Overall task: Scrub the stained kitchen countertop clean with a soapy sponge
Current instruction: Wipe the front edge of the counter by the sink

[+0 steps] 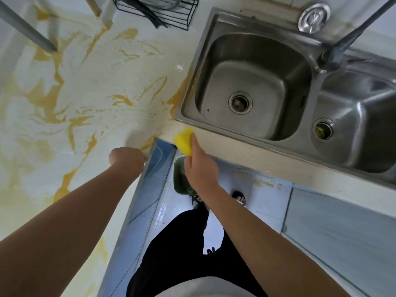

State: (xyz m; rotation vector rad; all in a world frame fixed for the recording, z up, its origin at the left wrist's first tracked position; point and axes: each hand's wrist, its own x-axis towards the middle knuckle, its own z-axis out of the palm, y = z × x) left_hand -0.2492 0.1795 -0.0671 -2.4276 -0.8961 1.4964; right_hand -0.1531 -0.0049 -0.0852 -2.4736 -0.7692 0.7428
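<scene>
Head view: my right hand [200, 168] has its fingers clamped on the sponge [184, 142] at the bench's [85, 86] near edge, beside the sink [252, 86] corner. The stains [57, 97] lie to the left and farther off. My left hand [126, 157] is nearer them, but its fingers are hidden, so I cannot tell their state.

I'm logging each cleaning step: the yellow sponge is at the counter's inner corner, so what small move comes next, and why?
Probably sweep the yellow sponge, pinched in the right hand, leftward onto the white countertop: its yellow-brown stains lie there, while the sponge sits at the edge by the stainless steel sink.
</scene>
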